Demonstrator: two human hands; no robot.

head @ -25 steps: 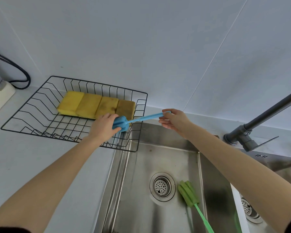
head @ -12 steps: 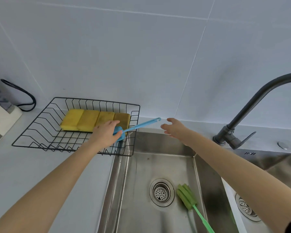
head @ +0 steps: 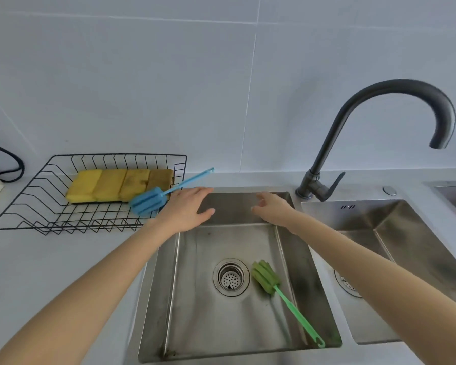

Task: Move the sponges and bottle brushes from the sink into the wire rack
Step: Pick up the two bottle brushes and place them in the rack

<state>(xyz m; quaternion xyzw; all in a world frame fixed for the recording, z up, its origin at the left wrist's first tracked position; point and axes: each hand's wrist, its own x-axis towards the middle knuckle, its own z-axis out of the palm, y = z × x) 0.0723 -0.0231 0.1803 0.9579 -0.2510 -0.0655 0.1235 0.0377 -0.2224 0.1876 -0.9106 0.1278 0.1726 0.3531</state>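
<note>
With the blue brush (head: 148, 202) racked, we hover both hands (head: 187, 212), fingers spread and empty, over the sink (head: 295, 259) to fetch the green brush (head: 266, 280).

Four yellow sponges (head: 120, 185) lie side by side (the rightmost darker, brownish) at the back of the black wire rack (head: 37, 201), left of frame. The blue bottle brush (head: 149, 201) rests in the rack, handle angling out over its right edge. The green bottle brush (head: 266, 280) lies in the steel sink (head: 195, 299) beside the drain, handle pointing lower right.
</note>
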